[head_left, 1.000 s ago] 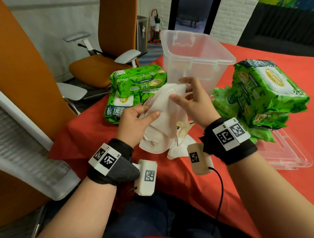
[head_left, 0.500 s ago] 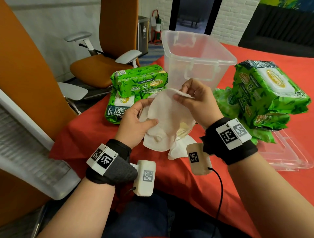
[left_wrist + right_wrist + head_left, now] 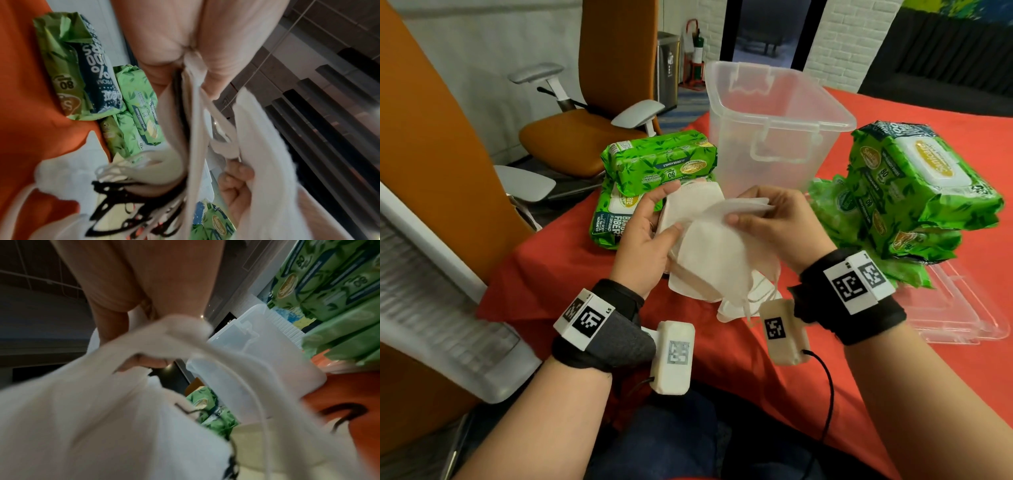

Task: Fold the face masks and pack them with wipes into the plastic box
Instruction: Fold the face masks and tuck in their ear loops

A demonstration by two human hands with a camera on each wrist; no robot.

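Note:
Both hands hold white face masks (image 3: 719,250) above the red tablecloth. My left hand (image 3: 650,233) grips a bunch of masks at their left side, thumb on top. My right hand (image 3: 774,219) pinches the upper right edge of the top mask (image 3: 123,402). More white masks (image 3: 753,294) lie on the cloth underneath. The clear plastic box (image 3: 774,130) stands open just behind the hands. Green wipe packs (image 3: 654,171) are stacked at the left, and another stack of wipe packs (image 3: 914,192) sits at the right. In the left wrist view the masks (image 3: 197,129) fill the middle.
The clear box lid (image 3: 962,308) lies flat under the right stack of wipes. The red table (image 3: 722,359) ends at the left edge, beside an orange office chair (image 3: 585,130) and an orange partition (image 3: 431,154).
The hands have spread slightly apart. The right hand has pulled the top mask's edge up and to the right, and the left hand has shifted its hold on the bunch.

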